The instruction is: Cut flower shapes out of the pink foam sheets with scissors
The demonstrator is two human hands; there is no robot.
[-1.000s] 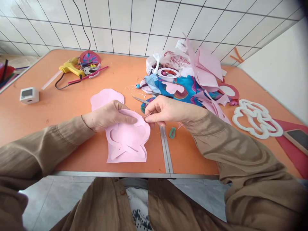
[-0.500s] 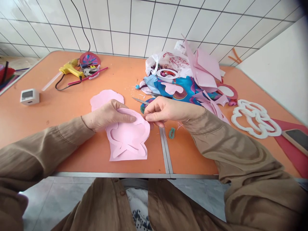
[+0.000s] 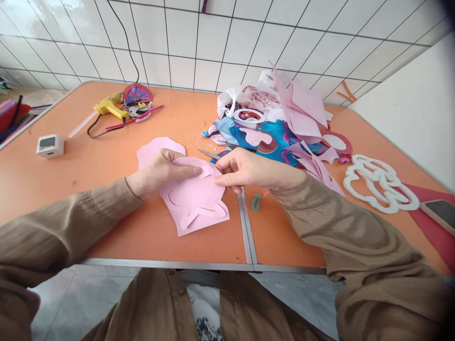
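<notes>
A pink felt-like sheet (image 3: 195, 196) with a cut outline layered on it is held just above the front of the table. My left hand (image 3: 167, 170) pinches its upper left edge, thumb on top. At the upper right edge, the thumb and fingers of my right hand (image 3: 236, 170) are closed on the sheet's rim. Beyond my left hand lies a second pink piece (image 3: 152, 149) with a wavy edge. The blade of a pair of scissors (image 3: 209, 154) pokes out behind my right hand. A small green clip-like object (image 3: 255, 202) lies to the right.
A yellow glue gun (image 3: 113, 108) and pliers (image 3: 135, 111) sit at the back left, near a white box (image 3: 50, 146). Plastic bag (image 3: 256, 97), blue fabric (image 3: 277, 144) and pink scraps (image 3: 305, 111) crowd the back right. White cloud-shaped frames (image 3: 378, 182) lie right, beside a phone (image 3: 441, 213).
The pink sheet has turned, its lower end swinging to the right. My right hand's fingers have shifted their hold along its edge. The camera view has tilted slightly.
</notes>
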